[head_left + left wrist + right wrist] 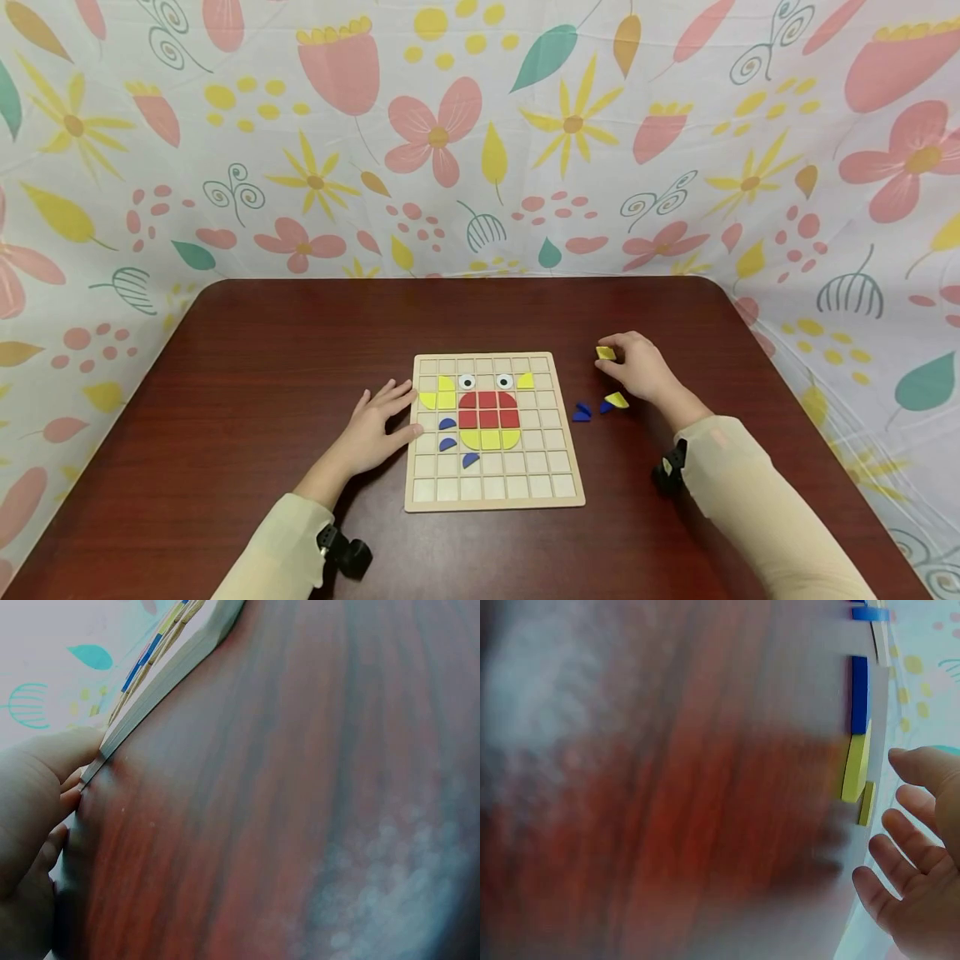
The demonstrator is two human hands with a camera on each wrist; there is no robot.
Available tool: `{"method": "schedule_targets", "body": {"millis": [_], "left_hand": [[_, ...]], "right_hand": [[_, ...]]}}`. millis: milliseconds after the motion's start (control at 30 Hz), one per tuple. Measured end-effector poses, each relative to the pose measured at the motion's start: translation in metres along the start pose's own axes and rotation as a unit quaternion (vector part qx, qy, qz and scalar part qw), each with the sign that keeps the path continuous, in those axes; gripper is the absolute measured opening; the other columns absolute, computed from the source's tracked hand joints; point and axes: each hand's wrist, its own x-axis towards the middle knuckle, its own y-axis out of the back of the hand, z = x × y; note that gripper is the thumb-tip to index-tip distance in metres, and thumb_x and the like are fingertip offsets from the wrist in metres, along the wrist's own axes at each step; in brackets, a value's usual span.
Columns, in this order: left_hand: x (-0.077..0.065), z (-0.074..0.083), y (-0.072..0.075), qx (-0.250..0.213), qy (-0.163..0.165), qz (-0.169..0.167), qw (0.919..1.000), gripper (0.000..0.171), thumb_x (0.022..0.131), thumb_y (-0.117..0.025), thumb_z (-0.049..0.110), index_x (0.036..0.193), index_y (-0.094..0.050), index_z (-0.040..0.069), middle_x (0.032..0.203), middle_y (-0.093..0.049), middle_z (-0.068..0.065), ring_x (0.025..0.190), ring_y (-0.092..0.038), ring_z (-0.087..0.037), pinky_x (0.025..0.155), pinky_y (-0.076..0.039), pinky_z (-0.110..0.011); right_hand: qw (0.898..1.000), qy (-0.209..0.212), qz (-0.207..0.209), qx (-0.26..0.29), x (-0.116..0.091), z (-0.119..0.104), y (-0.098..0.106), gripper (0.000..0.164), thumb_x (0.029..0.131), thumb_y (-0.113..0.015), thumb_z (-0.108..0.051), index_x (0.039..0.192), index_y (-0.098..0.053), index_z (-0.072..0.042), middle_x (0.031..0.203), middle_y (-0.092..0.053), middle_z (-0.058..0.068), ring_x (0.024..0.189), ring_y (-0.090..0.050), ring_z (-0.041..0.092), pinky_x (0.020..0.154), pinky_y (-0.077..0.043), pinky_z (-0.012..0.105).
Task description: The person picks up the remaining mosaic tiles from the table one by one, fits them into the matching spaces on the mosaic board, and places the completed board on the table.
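Note:
A wooden grid board [491, 493] lies on the table with flat coloured pieces on it. Red pieces [488, 410] form a block in its middle, yellow pieces [490, 439] run beneath, and two eye pieces [504, 382] sit above. Three blue half-round pieces [447, 444] are at the left. My left hand [372, 433] rests at the board's left edge, fingers spread, thumb [71, 750] against the rim. Beside the board, my right hand [641, 365] has thumb and forefinger around a yellow piece [605, 353]; in the right wrist view, its fingertips stand apart from this piece [866, 804].
Right of the board lie loose blue pieces [581, 412] and a yellow piece [617, 400] overlapping a blue one [606, 407]. More yellow pieces [446, 392] are at the board's upper left. A patterned cloth [480, 167] hangs behind the dark wooden table [300, 333].

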Motion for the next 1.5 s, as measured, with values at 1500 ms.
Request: {"method": "schedule_targets", "body": {"millis": [1500], "left_hand": [[0.0017,-0.0007,-0.0006,-0.001,0.004,-0.002,1.0,0.062,0.088,-0.066,0.034,0.141,-0.046,0.009,0.151,-0.037,-0.009,0.144,-0.023,-0.033,0.113,-0.005,-0.064]], "right_hand": [[0.995,-0.086,-0.039,0.012,0.0066,-0.0024,0.0062,0.037,0.088,-0.066,-0.028,0.109,-0.054,0.0,0.099,-0.058,0.017,0.075,-0.055,0.023,0.063,-0.046,0.031]]}}
